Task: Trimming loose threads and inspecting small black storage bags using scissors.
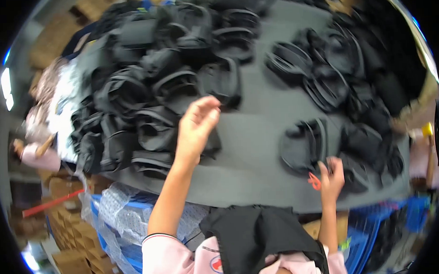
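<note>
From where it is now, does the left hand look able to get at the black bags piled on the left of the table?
Probably yes. The left hand is stretched out open over the near edge of the pile of black bags, with nothing between them. The right hand, holding small orange snips, stays off to the right.

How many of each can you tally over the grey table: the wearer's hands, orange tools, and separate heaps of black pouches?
Hands: 2, the left hand and the right hand
Orange tool: 1, at the right hand
Heaps of black pouches: 2, the left heap and the right heap; single pouches too blurred to count
Total: 5
</note>
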Demonstrator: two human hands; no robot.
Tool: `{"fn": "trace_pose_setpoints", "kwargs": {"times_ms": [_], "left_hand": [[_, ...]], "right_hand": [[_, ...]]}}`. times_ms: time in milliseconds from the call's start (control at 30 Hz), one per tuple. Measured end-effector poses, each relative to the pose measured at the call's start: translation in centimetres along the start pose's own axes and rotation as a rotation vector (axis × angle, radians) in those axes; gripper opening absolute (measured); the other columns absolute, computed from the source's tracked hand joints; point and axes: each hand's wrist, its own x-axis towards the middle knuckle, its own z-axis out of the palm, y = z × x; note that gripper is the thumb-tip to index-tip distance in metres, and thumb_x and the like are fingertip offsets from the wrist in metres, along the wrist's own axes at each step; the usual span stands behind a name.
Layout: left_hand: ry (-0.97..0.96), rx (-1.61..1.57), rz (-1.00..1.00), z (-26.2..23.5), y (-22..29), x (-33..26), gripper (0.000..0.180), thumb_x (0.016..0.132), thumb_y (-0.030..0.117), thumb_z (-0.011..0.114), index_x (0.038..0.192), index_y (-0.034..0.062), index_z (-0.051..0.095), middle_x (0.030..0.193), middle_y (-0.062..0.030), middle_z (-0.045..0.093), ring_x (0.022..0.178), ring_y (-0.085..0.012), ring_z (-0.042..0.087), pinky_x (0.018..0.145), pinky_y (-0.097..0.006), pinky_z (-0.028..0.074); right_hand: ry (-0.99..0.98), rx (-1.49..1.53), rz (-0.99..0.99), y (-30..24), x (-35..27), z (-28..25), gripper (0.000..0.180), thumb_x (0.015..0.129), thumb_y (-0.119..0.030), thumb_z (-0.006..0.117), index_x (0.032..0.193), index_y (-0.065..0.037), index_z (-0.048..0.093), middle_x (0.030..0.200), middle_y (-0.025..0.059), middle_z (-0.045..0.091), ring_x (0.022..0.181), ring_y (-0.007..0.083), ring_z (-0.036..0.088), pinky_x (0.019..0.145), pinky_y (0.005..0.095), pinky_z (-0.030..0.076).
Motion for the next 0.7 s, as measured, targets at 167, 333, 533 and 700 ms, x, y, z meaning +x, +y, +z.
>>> {"fn": "trace_pose_setpoints", "kwargs": {"times_ms": [167, 333, 533, 700], "left_hand": [[-0.619, 0.42, -0.177, 8.2, -6.3, -4.0, 0.037, 0.084, 0.015, 0.06, 0.117, 0.002, 0.05, 0.116, -0.0108, 0.055, 0.107, -0.0214, 0.052, 0.094, -0.034, 0.039], [-0.561, 0.885, 0.508, 14.0, -9.1, -5.3, 0.05, 0.075, 0.014, 0.066, 0.12, 0.0038, 0.048, 0.124, -0.0164, 0.045, 0.117, -0.033, 0.041, 0.099, -0.042, 0.034], [-0.808, 1.093, 0.61, 15.7, -11.3, -4.3, 0.052, 0.069, 0.024, 0.072, 0.112, 0.0017, 0.052, 0.117, -0.0128, 0.051, 0.114, -0.0289, 0.044, 0.096, -0.042, 0.035], [-1.073, 1.08, 0.23, 14.9, -8.8, -4.2, 0.042, 0.068, 0.028, 0.072, 0.095, -0.0012, 0.059, 0.093, -0.0128, 0.056, 0.096, -0.0297, 0.053, 0.082, -0.039, 0.043]], "right_hand": [[0.062, -0.146, -0.143, 5.0, 4.5, -0.3, 0.04, 0.069, -0.016, 0.076, 0.093, -0.004, 0.047, 0.07, -0.0018, 0.039, 0.062, 0.0075, 0.035, 0.055, 0.0224, 0.036], [0.084, -0.527, 0.015, 3.2, 4.5, -1.0, 0.032, 0.07, -0.014, 0.066, 0.095, -0.004, 0.048, 0.064, 0.0075, 0.05, 0.057, 0.0239, 0.053, 0.057, 0.0344, 0.044], [-0.02, -0.424, -0.046, 3.0, 3.5, -1.0, 0.027, 0.066, -0.01, 0.06, 0.089, -0.002, 0.05, 0.06, 0.0116, 0.052, 0.056, 0.0278, 0.055, 0.057, 0.0361, 0.044], [-0.242, -0.398, -0.35, -0.2, 3.8, 0.5, 0.021, 0.072, -0.004, 0.059, 0.092, -0.001, 0.054, 0.054, 0.0016, 0.04, 0.048, 0.0082, 0.039, 0.048, 0.0276, 0.036]]}}
